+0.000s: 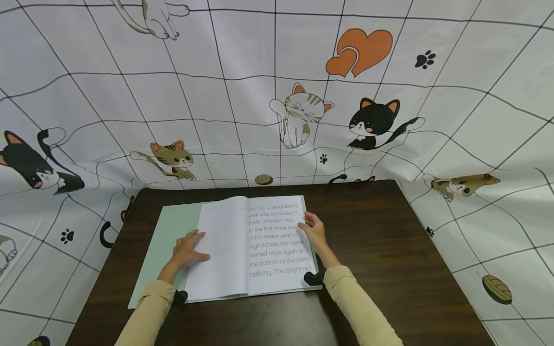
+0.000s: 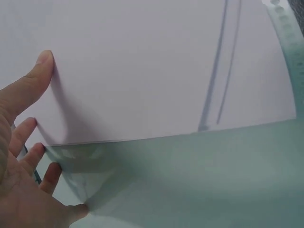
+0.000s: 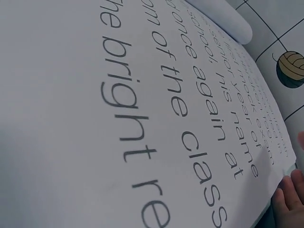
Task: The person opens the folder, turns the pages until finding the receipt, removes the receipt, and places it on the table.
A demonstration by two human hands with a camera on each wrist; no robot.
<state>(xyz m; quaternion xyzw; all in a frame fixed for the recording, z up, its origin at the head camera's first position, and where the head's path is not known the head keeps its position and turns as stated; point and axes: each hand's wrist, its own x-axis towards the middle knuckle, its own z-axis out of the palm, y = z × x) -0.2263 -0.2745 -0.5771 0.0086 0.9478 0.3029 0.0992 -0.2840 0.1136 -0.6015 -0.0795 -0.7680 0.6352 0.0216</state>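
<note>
An open book [image 1: 277, 245] lies on the table with a blank left page [image 1: 220, 250] and large printed text on the right page [image 1: 274, 259]. A pale green cover [image 1: 157, 250] shows beyond the left page. My left hand [image 1: 187, 251] is spread at the left page's outer edge. In the left wrist view its thumb [image 2: 40, 71] lies over the white paper, the other fingers [image 2: 52, 178] by the green cover. At the right page's outer edge is my right hand [image 1: 315, 231], thumb over the page. Only a few of its fingers [image 3: 292, 192] show in the right wrist view.
The dark brown wooden table [image 1: 372, 254] extends right of the book and in front of it. A white cloth [image 1: 242, 101] with grid lines and cartoon cats hangs behind and on both sides. Dark straps [image 1: 313, 278] sit at the wrists, below beige sleeves [image 1: 357, 302].
</note>
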